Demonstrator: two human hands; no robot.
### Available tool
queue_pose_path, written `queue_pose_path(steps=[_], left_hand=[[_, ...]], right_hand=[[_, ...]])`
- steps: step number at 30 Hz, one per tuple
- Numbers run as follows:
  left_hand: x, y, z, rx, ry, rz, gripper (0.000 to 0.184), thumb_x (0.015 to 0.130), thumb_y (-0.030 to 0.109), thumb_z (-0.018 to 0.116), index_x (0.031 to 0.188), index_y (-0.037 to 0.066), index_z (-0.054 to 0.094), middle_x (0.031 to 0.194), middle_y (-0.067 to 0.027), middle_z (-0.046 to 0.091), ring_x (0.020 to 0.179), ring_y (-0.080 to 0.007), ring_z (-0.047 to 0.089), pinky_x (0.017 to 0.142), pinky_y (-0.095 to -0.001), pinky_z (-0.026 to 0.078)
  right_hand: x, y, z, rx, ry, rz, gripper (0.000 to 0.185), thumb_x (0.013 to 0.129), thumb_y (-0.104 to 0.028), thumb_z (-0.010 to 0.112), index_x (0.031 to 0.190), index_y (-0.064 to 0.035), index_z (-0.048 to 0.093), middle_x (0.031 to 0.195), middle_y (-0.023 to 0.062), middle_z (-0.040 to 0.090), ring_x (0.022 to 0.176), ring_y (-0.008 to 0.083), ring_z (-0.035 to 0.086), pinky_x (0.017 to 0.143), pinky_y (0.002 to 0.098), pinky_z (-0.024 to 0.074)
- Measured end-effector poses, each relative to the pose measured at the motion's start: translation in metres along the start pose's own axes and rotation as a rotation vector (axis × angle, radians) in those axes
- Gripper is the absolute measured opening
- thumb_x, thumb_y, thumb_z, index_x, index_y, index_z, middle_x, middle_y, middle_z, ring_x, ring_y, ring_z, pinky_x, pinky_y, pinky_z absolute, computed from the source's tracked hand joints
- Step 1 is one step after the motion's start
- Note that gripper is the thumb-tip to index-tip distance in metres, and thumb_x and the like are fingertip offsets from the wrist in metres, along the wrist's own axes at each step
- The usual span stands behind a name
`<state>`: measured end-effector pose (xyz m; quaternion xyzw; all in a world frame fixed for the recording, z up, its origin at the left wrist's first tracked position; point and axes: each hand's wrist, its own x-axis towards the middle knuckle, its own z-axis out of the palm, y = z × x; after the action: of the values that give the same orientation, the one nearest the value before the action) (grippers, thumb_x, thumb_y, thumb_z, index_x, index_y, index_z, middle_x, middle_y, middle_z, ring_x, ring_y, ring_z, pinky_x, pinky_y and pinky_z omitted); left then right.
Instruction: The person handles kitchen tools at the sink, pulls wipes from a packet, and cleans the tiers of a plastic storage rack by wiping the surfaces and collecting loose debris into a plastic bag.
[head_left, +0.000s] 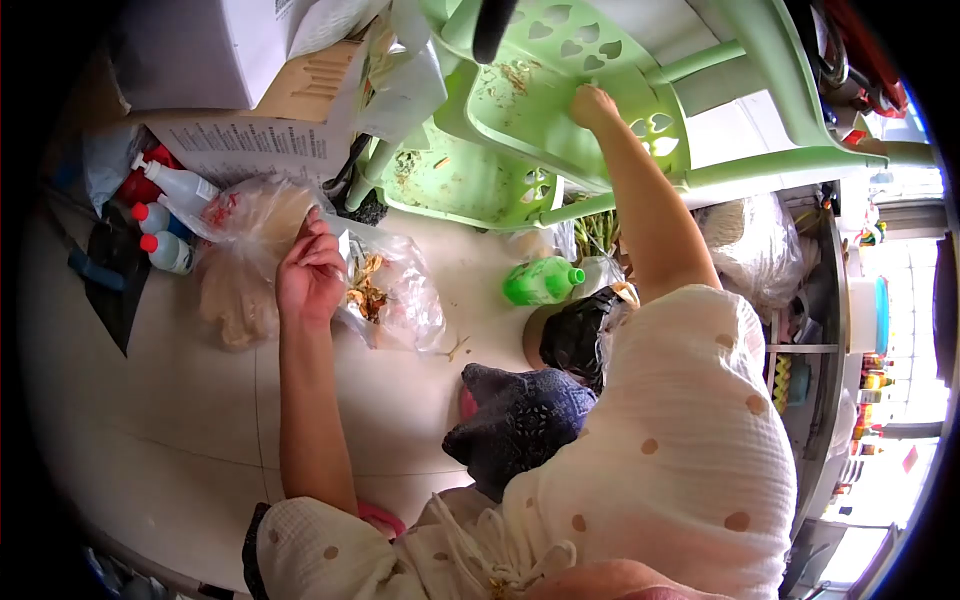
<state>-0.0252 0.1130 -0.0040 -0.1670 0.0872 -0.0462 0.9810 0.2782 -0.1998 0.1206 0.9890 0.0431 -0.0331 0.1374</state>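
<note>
Go slowly: your right hand (597, 108) is curling at the debris-littered green plastic rack (555, 135), one o'clock, your left hand (308, 280) beside the scrap bag (418, 315), nine; I cannot tell either grip.

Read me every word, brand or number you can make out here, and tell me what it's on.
None is legible.
Printed panel: rows of print, too small and blurred.
White box: print at its edge, too small.
Pump bottle: marking too blurred.
Green bottle: label too blurred.
</note>
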Motion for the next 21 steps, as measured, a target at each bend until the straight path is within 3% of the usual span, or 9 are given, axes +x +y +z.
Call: queue_pose_path(steps=[3, 4, 6, 8, 11, 13, 16, 19, 21], left_hand=[[-0.001, 0.000, 0.000, -0.027, 0.002, -0.017, 0.026, 0.083, -0.002, 0.033, 0.102, -0.003, 0.051, 0.077, -0.0052, 0.048, 0.055, -0.0080, 0.039, 0.049, -0.0174, 0.040], [-0.001, 0.001, 0.001, -0.018, -0.006, -0.016, 0.026, 0.083, -0.002, 0.033, 0.102, -0.003, 0.051, 0.077, -0.0052, 0.048, 0.055, -0.0080, 0.039, 0.049, -0.0174, 0.040], [0.000, -0.002, 0.000, -0.002, -0.013, -0.028, 0.026, 0.083, -0.002, 0.033, 0.102, -0.003, 0.050, 0.077, -0.0051, 0.048, 0.055, -0.0079, 0.039, 0.049, -0.0174, 0.040], [-0.001, -0.003, 0.001, 0.013, -0.008, -0.020, 0.025, 0.083, -0.001, 0.034, 0.102, -0.003, 0.050, 0.077, -0.0051, 0.048, 0.055, -0.0079, 0.039, 0.049, -0.0174, 0.040], [-0.002, -0.003, 0.000, 0.009, -0.014, -0.022, 0.025, 0.083, -0.001, 0.034, 0.103, -0.004, 0.049, 0.077, -0.0051, 0.048, 0.055, -0.0081, 0.039, 0.049, -0.0176, 0.040], [-0.003, 0.000, 0.001, 0.000, -0.013, -0.020, 0.025, 0.083, -0.001, 0.034, 0.103, -0.004, 0.049, 0.078, -0.0052, 0.048, 0.055, -0.0082, 0.039, 0.049, -0.0177, 0.040], [-0.005, 0.001, 0.002, -0.015, 0.001, -0.003, 0.025, 0.083, -0.001, 0.035, 0.103, -0.004, 0.048, 0.078, -0.0052, 0.047, 0.055, -0.0084, 0.039, 0.049, -0.0178, 0.040], [-0.006, -0.001, 0.003, -0.015, 0.012, 0.006, 0.024, 0.082, -0.002, 0.035, 0.103, -0.004, 0.048, 0.078, -0.0054, 0.047, 0.055, -0.0085, 0.039, 0.049, -0.0179, 0.040], [-0.003, -0.001, 0.003, -0.003, -0.005, -0.013, 0.024, 0.082, -0.002, 0.035, 0.103, -0.005, 0.047, 0.077, -0.0056, 0.046, 0.055, -0.0086, 0.039, 0.049, -0.0179, 0.040]], right_hand=[[0.003, -0.021, 0.003, 0.098, 0.088, 0.053, 0.028, 0.074, -0.016, 0.049, 0.097, -0.0014, 0.058, 0.103, 0.0165, 0.056, 0.098, 0.0282, 0.053, 0.083, 0.0349, 0.0430], [-0.001, -0.032, 0.001, 0.085, 0.171, -0.020, 0.027, 0.074, -0.018, 0.049, 0.093, -0.0015, 0.059, 0.097, 0.0161, 0.058, 0.090, 0.0286, 0.057, 0.077, 0.0354, 0.0459], [-0.006, -0.063, -0.014, 0.177, 0.158, -0.010, 0.025, 0.074, -0.017, 0.048, 0.091, -0.0019, 0.059, 0.095, 0.0163, 0.059, 0.087, 0.0288, 0.058, 0.073, 0.0354, 0.0476], [-0.002, -0.089, -0.004, 0.266, 0.322, -0.103, 0.023, 0.075, -0.014, 0.046, 0.089, -0.0005, 0.058, 0.091, 0.0183, 0.059, 0.084, 0.0289, 0.059, 0.071, 0.0364, 0.0483], [-0.027, -0.115, -0.019, 0.371, 0.403, -0.357, 0.031, 0.072, -0.007, 0.046, 0.100, -0.0106, 0.058, 0.092, 0.0163, 0.059, 0.084, 0.0319, 0.057, 0.074, 0.0364, 0.0471], [-0.036, -0.109, -0.033, 0.629, 0.353, -0.407, 0.037, 0.071, -0.005, 0.046, 0.104, -0.0178, 0.058, 0.093, 0.0154, 0.059, 0.082, 0.0328, 0.057, 0.074, 0.0359, 0.0468], [-0.031, -0.069, -0.050, 0.676, 0.410, -0.395, 0.039, 0.073, -0.006, 0.044, 0.109, -0.0190, 0.055, 0.096, 0.0116, 0.060, 0.085, 0.0276, 0.058, 0.077, 0.0316, 0.0443], [-0.006, -0.009, -0.050, 0.331, 0.503, -0.363, 0.041, 0.074, -0.003, 0.040, 0.107, -0.0198, 0.056, 0.094, 0.0099, 0.060, 0.087, 0.0274, 0.058, 0.076, 0.0345, 0.0463], [-0.015, 0.008, -0.054, 0.055, 0.291, -0.215, 0.040, 0.074, -0.002, 0.040, 0.106, -0.0200, 0.056, 0.102, 0.0094, 0.057, 0.095, 0.0244, 0.055, 0.080, 0.0335, 0.0444]])
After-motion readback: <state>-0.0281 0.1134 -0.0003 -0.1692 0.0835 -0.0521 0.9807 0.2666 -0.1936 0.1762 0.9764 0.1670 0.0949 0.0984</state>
